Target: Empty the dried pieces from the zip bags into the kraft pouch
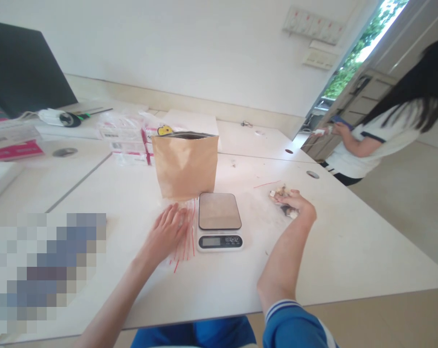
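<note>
My left hand (171, 227) lies flat, fingers stretched out, on a stack of clear zip bags (184, 251) with red seal lines. To its right is a digital kitchen scale (219, 212) with a bare weighing plate. A brown kraft paper pouch (186, 166) stands upright behind the scale, its top partly open. On the right, my right hand (296, 202) has its fingers bent around a clear zip bag (275, 194) with brown, cream and dark pieces in it; what the pieces are is too small to tell. One red seal line shows at this bag's far side.
Pink-and-white boxes in plastic (128, 140) are stacked left of the pouch. A black monitor (26, 67) and a white handheld device (57, 117) sit at the far left. A pixelated patch covers the near left. At the right, a person (378, 130) stands beyond the table edge.
</note>
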A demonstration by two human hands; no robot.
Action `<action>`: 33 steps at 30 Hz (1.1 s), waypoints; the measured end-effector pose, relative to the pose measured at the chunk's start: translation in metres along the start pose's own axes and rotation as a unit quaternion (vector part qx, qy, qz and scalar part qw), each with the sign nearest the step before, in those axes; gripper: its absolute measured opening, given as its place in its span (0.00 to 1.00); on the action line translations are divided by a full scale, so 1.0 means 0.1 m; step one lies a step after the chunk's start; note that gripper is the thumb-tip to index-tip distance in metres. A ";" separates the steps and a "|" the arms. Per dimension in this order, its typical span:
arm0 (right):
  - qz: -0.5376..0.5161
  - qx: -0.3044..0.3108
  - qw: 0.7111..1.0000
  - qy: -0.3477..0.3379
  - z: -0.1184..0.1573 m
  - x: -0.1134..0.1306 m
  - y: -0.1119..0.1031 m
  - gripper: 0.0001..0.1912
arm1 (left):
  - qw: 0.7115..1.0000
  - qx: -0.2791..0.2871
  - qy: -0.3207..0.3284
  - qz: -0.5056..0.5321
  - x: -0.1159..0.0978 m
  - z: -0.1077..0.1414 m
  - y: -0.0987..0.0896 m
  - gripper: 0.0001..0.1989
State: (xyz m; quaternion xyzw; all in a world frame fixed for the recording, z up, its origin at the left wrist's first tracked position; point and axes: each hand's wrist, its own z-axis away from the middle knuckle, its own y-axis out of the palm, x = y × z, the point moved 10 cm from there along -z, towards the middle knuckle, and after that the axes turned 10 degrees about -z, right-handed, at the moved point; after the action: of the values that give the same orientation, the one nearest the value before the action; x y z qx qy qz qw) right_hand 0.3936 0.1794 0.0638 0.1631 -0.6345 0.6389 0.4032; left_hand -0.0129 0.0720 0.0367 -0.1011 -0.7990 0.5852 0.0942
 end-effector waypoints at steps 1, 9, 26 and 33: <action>-0.004 -0.004 1.000 0.019 0.03 -0.03 -0.03 0.42 | 1.000 0.006 0.017 0.001 -0.02 0.00 0.01 0.20; -0.031 0.018 0.999 0.039 0.21 0.25 -0.12 0.43 | 0.997 -0.072 -0.019 0.031 0.08 -0.11 -0.49 0.13; -0.172 0.570 0.659 -0.460 2.41 2.87 1.27 0.30 | 0.714 -0.154 -0.189 0.657 -0.04 -0.09 -1.05 0.11; -0.156 0.585 0.653 -0.455 2.47 2.93 1.61 0.25 | 0.694 -0.167 -0.241 0.658 0.21 0.00 -0.86 0.15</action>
State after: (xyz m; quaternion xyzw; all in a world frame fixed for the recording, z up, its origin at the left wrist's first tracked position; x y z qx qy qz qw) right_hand 0.0197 0.0577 0.2005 0.7323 -0.1982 0.6512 -0.0213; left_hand -0.0371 0.0519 0.1195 -0.4704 -0.6079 0.3591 -0.5294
